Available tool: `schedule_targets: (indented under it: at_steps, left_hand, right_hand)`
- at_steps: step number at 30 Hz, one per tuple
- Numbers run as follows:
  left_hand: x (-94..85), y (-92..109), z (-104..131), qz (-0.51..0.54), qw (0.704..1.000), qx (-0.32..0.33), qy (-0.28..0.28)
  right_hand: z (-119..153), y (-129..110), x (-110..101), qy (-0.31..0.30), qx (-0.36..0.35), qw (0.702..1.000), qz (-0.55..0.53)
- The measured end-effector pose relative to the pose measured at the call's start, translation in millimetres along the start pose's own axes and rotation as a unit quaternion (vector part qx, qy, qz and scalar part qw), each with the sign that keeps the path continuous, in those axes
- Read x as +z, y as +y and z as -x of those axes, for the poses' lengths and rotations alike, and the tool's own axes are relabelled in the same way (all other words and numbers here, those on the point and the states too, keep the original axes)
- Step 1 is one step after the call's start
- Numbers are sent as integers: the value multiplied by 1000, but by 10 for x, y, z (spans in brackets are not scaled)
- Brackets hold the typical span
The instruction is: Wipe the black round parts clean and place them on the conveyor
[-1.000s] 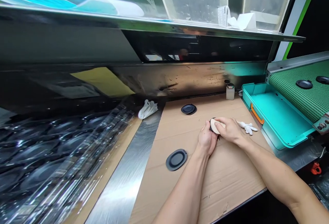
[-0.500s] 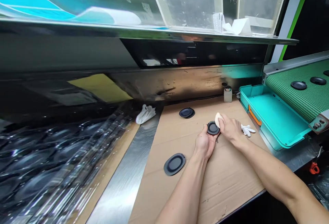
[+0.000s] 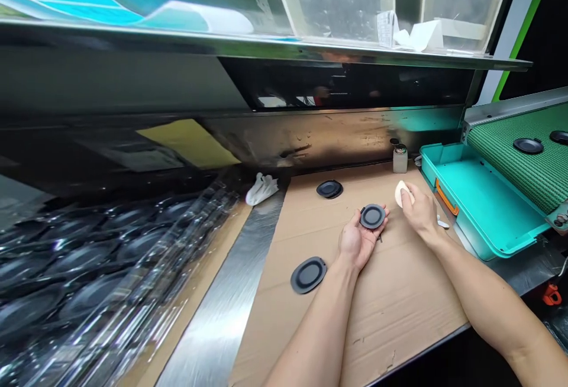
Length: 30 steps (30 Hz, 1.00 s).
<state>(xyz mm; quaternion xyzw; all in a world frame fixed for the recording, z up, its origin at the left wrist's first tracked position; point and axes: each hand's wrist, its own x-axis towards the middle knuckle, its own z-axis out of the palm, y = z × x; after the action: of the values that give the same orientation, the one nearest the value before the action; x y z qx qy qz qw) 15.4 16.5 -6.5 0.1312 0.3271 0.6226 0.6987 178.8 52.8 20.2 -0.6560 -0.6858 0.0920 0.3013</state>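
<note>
My left hand (image 3: 354,244) holds a round black disc-shaped part (image 3: 373,216) in its palm and fingers, its ringed face turned up, above the cardboard sheet (image 3: 399,310). In my right hand (image 3: 419,212) is a pale cream pad (image 3: 403,194), pinched between thumb and fingers. The pad is apart from the disc, to its right. Another black disc (image 3: 309,275) lies flat on the cardboard to the left of my left forearm. Farther back rests a black piece (image 3: 329,189) that looks like stacked discs.
A turquoise bin (image 3: 492,209) stands at the right beside a green conveyor belt (image 3: 510,156) carrying black discs. A small bottle (image 3: 400,159) is at the back. Crumpled white gloves (image 3: 261,189) lie at the left, near clear plastic trays (image 3: 133,268) of black parts. A metal shelf edge (image 3: 275,50) overhangs the table.
My right hand with the pad has moved right, away from the disc. The disc in my left hand now lies fully visible on more open fingers. The camera view has shifted slightly.
</note>
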Motion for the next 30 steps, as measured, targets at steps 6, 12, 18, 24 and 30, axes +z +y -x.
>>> schedule_targets:
  at_steps: [6,12,18,24,30]
  left_hand:
    - [-9,-11,13,-19,1000,5,-23]
    - [4,20,55,-5,999,-1,-50]
    - [38,-46,68,-93,990,101,-26]
    - [167,-152,255,-147,950,275,-4]
    - [158,-143,322,-211,928,303,-45]
  right_hand:
    - [22,-19,33,-6,-5,1000,7]
    - [30,-24,38,-14,-10,1000,19]
    - [63,-77,9,-29,-14,998,45]
    - [124,-153,-31,-34,-63,993,89]
    - [130,-136,-10,-55,-59,993,82]
